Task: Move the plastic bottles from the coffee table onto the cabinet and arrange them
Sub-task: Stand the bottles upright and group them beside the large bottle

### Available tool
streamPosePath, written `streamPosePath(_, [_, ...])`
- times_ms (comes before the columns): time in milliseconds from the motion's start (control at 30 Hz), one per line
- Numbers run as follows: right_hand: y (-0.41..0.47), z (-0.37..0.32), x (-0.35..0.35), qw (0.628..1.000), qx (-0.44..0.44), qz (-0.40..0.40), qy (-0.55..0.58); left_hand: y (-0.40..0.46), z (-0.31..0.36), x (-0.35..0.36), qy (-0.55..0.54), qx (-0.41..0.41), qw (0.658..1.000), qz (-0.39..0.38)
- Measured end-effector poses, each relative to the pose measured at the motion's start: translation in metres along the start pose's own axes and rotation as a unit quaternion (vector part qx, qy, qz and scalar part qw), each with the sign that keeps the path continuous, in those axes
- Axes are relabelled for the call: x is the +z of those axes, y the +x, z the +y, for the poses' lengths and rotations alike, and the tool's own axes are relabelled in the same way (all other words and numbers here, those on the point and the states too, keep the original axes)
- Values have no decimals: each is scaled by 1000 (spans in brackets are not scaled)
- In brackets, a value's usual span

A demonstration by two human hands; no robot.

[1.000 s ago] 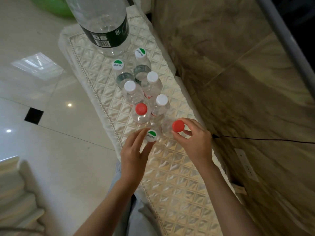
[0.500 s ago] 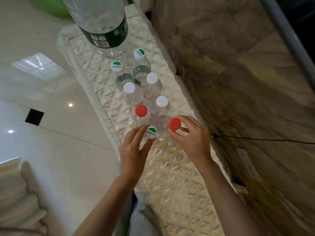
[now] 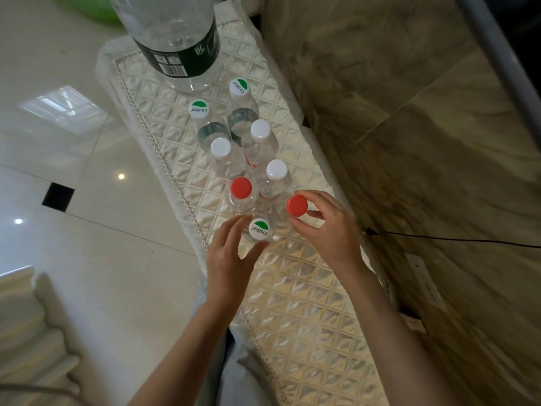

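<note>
Standing upright on the quilted cloth (image 3: 307, 303) that covers the cabinet top, eight small clear bottles form two close rows running away from the camera. Far pair: green-and-white caps (image 3: 200, 109) and (image 3: 239, 87). Next come three white caps (image 3: 221, 147), (image 3: 260, 130), (image 3: 276, 168), then a red cap (image 3: 241, 187). Nearest pair: green-capped bottle (image 3: 259, 229) on the left, red-capped bottle (image 3: 296, 205) on the right, bodies touching or nearly so. Left hand (image 3: 231, 259) cups the green-capped bottle, fingers and thumb loosely round its shoulder, not tightly closed. Right hand (image 3: 330, 230) pinches the red-capped bottle's neck just under the cap, thumb and fingertips closed on it. Big jug (image 3: 172, 39) with a dark label stands beyond the rows. Black cable (image 3: 453, 237) crosses the marble wall to the right.
</note>
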State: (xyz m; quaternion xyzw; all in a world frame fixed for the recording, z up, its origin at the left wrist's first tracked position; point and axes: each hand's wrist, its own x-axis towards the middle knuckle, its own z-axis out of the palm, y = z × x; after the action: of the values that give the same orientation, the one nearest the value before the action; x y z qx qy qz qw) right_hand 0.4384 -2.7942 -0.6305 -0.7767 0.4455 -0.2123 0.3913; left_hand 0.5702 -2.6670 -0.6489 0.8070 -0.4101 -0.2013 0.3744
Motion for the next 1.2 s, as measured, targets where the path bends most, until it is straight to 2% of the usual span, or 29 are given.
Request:
streamPosePath(233, [-8,18,9,995,86,-42,28,-8,-16,11,-21,-37,999,-24])
streamPosePath(367, [-7,12,16,993,101,-24,62,-6,-14,13,-61,-68,996,-21])
streamPosePath(900, [-16,7,17,995,76,4,58,-12,-16,12,-88,-64,994,-14])
streamPosePath(1200, [-13,8,17,994,92,9,62,-5,-12,12,-107,-76,991,-18])
